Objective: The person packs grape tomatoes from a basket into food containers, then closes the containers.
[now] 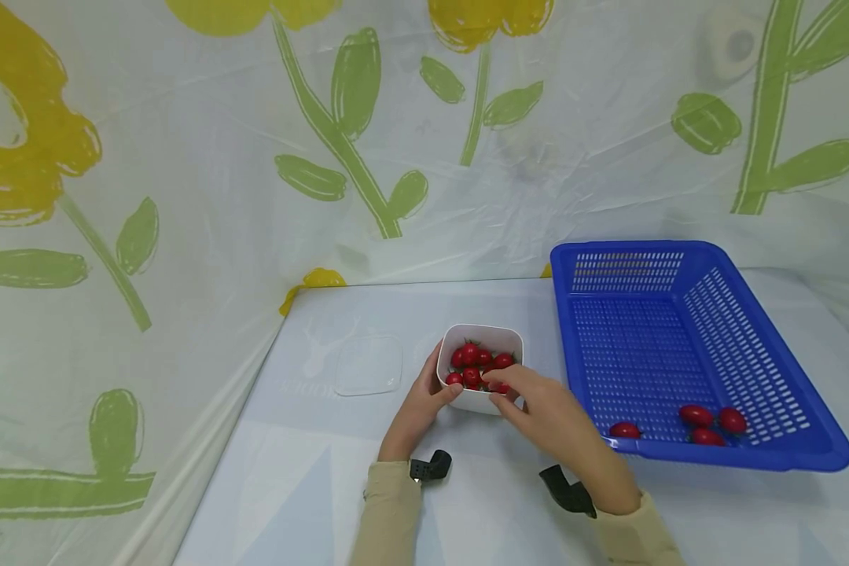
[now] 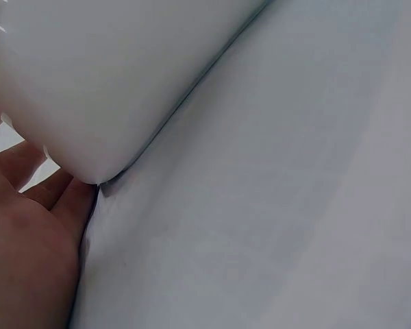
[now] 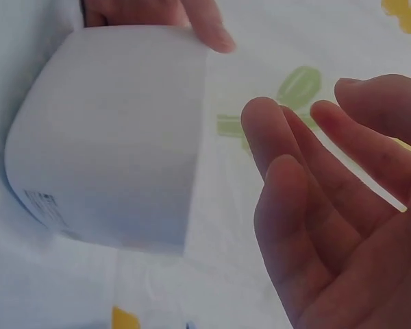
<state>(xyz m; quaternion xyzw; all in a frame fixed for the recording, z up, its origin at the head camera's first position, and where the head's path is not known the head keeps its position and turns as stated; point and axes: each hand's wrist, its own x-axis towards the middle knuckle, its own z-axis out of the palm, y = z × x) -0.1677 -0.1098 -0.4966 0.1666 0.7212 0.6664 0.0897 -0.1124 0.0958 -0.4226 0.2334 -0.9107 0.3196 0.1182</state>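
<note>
A white, square, open-topped container (image 1: 478, 402) stands on the table with several cherry tomatoes (image 1: 470, 355) inside, some with green stalks. My left hand (image 1: 420, 406) grips the container's left side, its thumb at the front rim. In the left wrist view the left fingers (image 2: 51, 188) lie against the container's lower wall (image 2: 116, 89). My right hand (image 1: 548, 413) hovers over the container's right front rim. The right wrist view shows that hand (image 3: 349, 205) with loosely bent fingers and nothing between them, apart from the container (image 3: 109, 137).
A large blue plastic basket (image 1: 686, 247) stands to the right, with several cherry tomatoes (image 1: 696, 416) along its near side. On the table left of the container lies a clear, flat, square lid (image 1: 369, 366). A flower-patterned sheet (image 1: 219, 157) hangs behind the table.
</note>
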